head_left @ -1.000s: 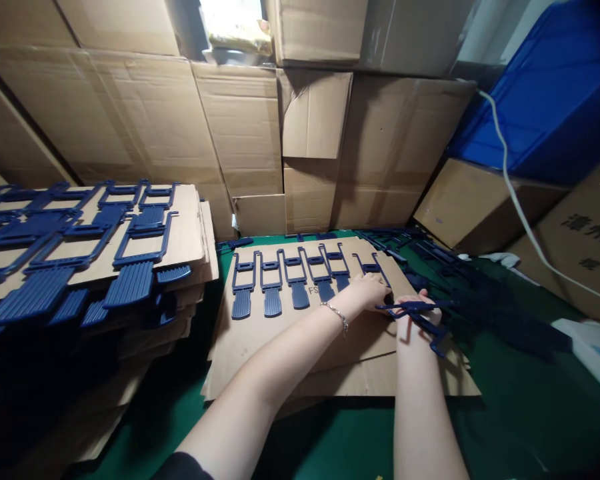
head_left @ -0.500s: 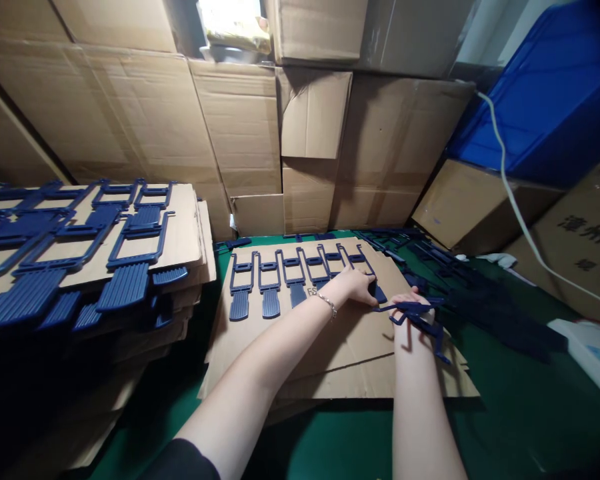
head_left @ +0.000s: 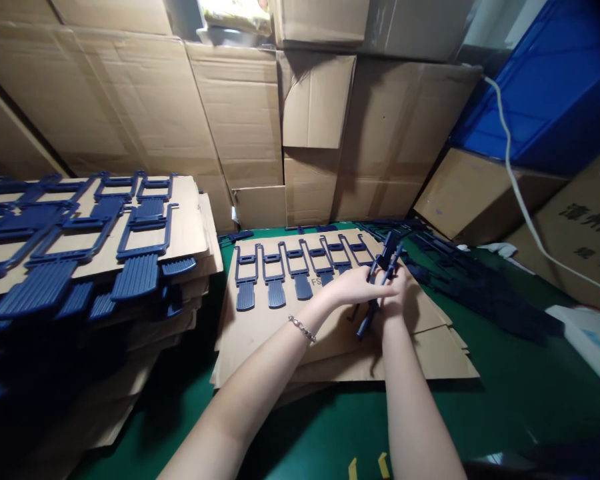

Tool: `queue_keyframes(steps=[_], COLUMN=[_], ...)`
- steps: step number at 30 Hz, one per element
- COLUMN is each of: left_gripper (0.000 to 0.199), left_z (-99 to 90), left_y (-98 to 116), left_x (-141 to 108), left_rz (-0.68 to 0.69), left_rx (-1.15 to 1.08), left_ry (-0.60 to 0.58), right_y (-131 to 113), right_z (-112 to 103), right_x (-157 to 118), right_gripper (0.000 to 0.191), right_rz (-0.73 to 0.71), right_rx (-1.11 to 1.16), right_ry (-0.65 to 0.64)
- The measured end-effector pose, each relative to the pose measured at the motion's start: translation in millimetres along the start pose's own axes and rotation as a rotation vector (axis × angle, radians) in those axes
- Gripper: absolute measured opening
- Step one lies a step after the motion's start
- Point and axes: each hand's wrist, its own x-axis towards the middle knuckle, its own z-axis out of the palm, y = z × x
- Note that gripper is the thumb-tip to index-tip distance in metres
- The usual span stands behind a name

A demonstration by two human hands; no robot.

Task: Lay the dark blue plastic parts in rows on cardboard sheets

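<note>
My left hand (head_left: 363, 287), with a chain bracelet at the wrist, is closed on a dark blue plastic frame part (head_left: 387, 252) above the cardboard sheet's right side. My right hand (head_left: 394, 290) grips the same bunch of parts from the right; how many pieces are between the hands I cannot make out. Along the far half of the cardboard sheet (head_left: 330, 347) lies a row of similar parts, each an open frame with a flat paddle. The leftmost part (head_left: 246, 295) has a ribbed paddle. My left hand partly hides the row's right end.
Stacked cardboard layers (head_left: 185, 233) bearing larger blue frames stand at left. A loose heap of dark blue parts (head_left: 450, 267) lies on the green table (head_left: 300, 433) at right. Cardboard boxes (head_left: 240, 113) wall the back, a blue bin (head_left: 555, 100) at right. Two yellow pieces (head_left: 384, 465) lie near the front edge.
My left hand has left the right end of the row and moved right, onto the parts in my right hand. My right hand has moved slightly left, and the held parts now stand more upright.
</note>
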Motion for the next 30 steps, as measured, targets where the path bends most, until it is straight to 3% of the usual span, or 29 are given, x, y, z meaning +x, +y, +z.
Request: queue_keyframes(steps=[3, 5, 8, 10, 11, 12, 14, 16, 18, 20, 24, 30], left_gripper=[0.019, 0.009, 0.017, 0.026, 0.029, 0.028, 0.017, 0.009, 0.008, 0.008, 0.008, 0.005], left_z=[-3.0, -6.5, -18.9, -32.3, -39.8, -47.5, -61.3, -71.6, -77.6, -80.4, -82.9, -85.9], left_y=[-9.5, -11.8, -6.1, 3.1, 8.9, 15.2, 28.3, 40.0, 48.4, 52.9, 53.7, 46.0], left_x=[-4.8, -7.2, -16.4, -26.2, -31.7, -37.4, -48.6, -58.6, -66.6, -72.2, -76.3, -70.6], left_rz=[-0.049, -0.045, -0.026, -0.018, -0.016, -0.025, 0.007, 0.072, 0.108, 0.106, 0.072, 0.033], left_rx=[-0.287, -0.430, -0.622, -0.788, -0.896, -1.128, -1.418, -1.512, -1.515, -1.493, -1.441, -1.414], left_ry=[0.107, 0.128, 0.156, 0.216, 0.262, 0.329, 0.456, 0.556, 0.615, 0.620, 0.571, 0.586], right_y=[-13.3, -23.7, -35.8, -38.4, -37.5, -35.0, -25.6, -11.8, 4.6, 21.4, 48.6, 55.7], right_z=[9.9, 16.2, 13.7, -4.1, -18.5, -36.0, -75.4, -111.3, -135.3, -145.5, -143.5, -145.2], right_x=[-13.5, -23.9, -29.2, -18.4, -7.9, 5.7, 39.4, 75.3, 106.3, 127.9, 144.9, 149.8], right_gripper=[0.043, 0.059, 0.077, 0.078, 0.071, 0.060, 0.046, 0.042, 0.043, 0.047, 0.042, 0.040], right_rz=[0.026, -0.036, -0.133, -0.127, -0.117, -0.101, -0.171, -0.099, -0.053, -0.015, 0.083, 0.089], right_rx=[-0.118, -0.153, -0.068, -0.105, -0.220, -0.380, -0.850, -1.019, -1.130, -1.214, -1.340, -1.374], right_ry=[0.072, 0.034, -0.272, -0.485, -0.527, -0.497, -0.290, -0.178, -0.152, -0.193, -0.261, -0.209])
